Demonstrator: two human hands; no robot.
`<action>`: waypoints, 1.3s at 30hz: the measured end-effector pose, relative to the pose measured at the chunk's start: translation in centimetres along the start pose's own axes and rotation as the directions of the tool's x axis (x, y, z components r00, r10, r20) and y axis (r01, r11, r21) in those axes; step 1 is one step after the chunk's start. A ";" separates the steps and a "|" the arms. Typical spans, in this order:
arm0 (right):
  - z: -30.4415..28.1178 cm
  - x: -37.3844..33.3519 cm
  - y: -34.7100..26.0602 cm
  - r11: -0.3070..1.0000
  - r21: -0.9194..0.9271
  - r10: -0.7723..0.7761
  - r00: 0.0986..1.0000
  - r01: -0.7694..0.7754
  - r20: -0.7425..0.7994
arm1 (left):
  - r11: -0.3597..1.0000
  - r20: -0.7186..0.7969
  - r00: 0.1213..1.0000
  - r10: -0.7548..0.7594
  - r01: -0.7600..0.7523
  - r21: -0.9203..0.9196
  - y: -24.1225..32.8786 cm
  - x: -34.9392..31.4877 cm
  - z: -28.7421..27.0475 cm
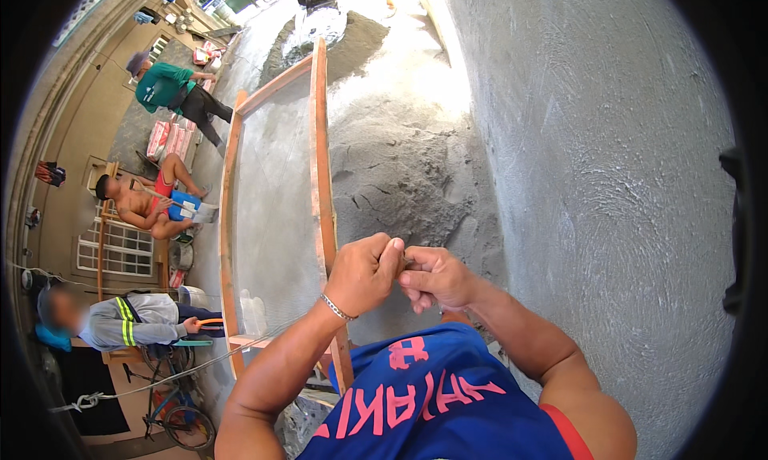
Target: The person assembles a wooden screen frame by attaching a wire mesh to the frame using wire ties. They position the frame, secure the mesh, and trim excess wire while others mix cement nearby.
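My left hand (368, 272) and my right hand (436, 280) meet in front of my blue jersey (424, 388). Both are closed, fingertips pinched together. Something small and dark may sit between them, too hidden to name. A bracelet (338, 308) circles my left wrist. Just left of my hands stands a wooden frame (323, 164) of long rails and crosspieces, one rail passing close by my left wrist. A thin rope (176, 374), knotted at the lower left, stretches toward my left forearm; its far end is hidden there.
A rough grey plastered wall (608, 172) rises on my right. Ahead lies a heap of grey sand or mortar (392, 168). On the left are a person in green (164, 88), a seated person (140, 200) by a blue bucket (184, 206), a person in grey (136, 320) and a bicycle (188, 424).
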State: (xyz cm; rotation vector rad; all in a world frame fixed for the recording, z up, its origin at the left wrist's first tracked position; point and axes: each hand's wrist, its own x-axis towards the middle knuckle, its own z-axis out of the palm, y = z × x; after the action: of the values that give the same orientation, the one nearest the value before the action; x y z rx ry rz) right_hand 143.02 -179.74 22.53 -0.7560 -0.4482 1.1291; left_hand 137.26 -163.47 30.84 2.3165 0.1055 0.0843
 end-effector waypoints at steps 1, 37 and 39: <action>-0.1 0.0 -0.5 0.960 -0.274 -0.069 0.997 0.058 -0.031 | 1.000 -0.011 1.000 0.003 -0.003 0.009 0.1 -0.1 0.0; -2.5 -0.3 -2.2 0.842 -0.184 0.476 0.859 -0.507 -0.186 | 0.713 0.006 0.839 0.544 -0.466 0.524 -0.1 -3.6 1.1; -3.1 -0.5 -1.6 0.787 -0.120 0.609 0.793 -0.605 0.001 | 0.677 0.062 0.814 0.578 -0.520 0.521 -0.5 -3.6 0.6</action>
State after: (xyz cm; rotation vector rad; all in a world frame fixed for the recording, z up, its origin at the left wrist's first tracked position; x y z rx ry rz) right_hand 145.97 -181.51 21.67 -1.0196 -0.3044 1.7403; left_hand 133.66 -163.96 29.97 2.8074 -0.6073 0.5539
